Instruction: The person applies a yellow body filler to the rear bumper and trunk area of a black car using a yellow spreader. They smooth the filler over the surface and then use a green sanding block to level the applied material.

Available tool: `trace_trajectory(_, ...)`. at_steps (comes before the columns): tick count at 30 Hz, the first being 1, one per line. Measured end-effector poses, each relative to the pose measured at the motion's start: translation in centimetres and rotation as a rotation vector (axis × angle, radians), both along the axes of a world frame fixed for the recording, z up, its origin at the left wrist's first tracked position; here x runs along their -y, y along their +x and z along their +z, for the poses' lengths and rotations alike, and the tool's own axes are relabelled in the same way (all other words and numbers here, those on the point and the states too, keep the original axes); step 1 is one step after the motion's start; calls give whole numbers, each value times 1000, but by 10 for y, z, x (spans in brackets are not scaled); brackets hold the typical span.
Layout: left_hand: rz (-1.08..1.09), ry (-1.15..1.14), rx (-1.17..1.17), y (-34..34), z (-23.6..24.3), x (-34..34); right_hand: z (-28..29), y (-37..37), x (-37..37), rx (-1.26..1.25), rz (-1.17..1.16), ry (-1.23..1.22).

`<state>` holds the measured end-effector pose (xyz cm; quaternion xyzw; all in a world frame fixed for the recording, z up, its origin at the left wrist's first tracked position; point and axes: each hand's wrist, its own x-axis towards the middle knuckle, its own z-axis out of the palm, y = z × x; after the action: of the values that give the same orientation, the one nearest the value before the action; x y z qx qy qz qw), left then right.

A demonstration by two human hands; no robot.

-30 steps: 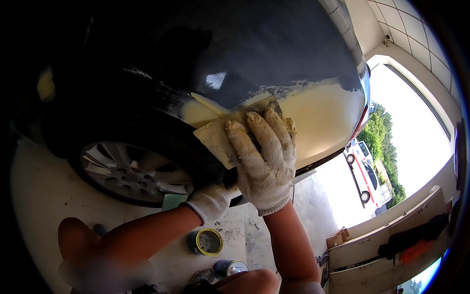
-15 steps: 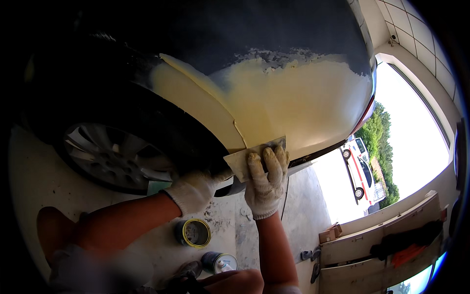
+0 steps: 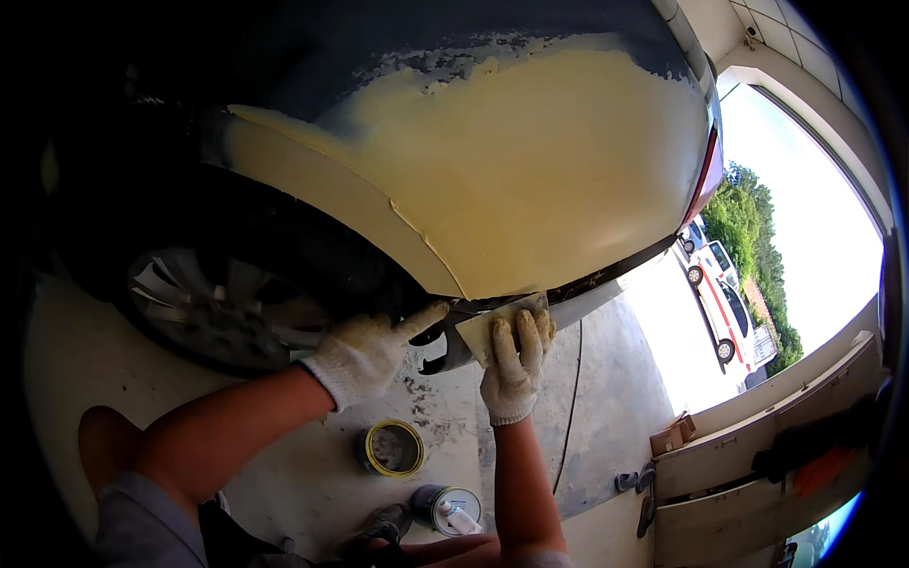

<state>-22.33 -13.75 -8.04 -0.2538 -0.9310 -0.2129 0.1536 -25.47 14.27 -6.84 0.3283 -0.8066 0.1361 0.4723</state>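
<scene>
My right hand point(image 3: 516, 371), in a stained white knit glove, grips a flat putty spreader point(image 3: 476, 331), fingers spread over its face. The spreader's top edge lies at the lower border of the car's rear panel point(image 3: 530, 170), coated in smooth, pale yellow filler. My left hand point(image 3: 358, 360), gloved alike, reaches its index finger to the bottom end of the wheel-arch edge. Its other fingers are curled; a sliver of something greenish shows by its wrist, mostly hidden. A raised ridge of filler point(image 3: 417, 232) runs down the panel toward that fingertip.
Left of my hands is the car's wheel point(image 3: 213, 303). On the floor below stand an open yellow-rimmed can point(image 3: 393, 448) and a closed can point(image 3: 431, 506) with a white tube point(image 3: 458, 517) on its lid. A cable point(image 3: 570, 426) crosses the floor; cabinets point(image 3: 729, 464) stand at right.
The spreader has come down off the yellow filler to the panel's lower edge. My left index finger now stretches out to the arch's end. The view has shifted, showing the panel higher and further left.
</scene>
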Motion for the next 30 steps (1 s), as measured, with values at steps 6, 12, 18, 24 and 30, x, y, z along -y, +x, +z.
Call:
trace_trajectory(6,-41,-123,-94,2,-4,-5,11,46,4,146,14,-346)
trace_trajectory(12,-112,-148,-130,15,13,-2,33,108,23,565,299,-1284)
trace_trajectory(18,-115,-127,-104,33,30,-4,34,163,24,624,201,-1320)
trace_trajectory(24,-263,320,-221,71,40,5,23,196,25,680,495,-1600)
trace_trajectory(30,-95,1729,786,135,27,23,52,228,52,638,-199,-664)
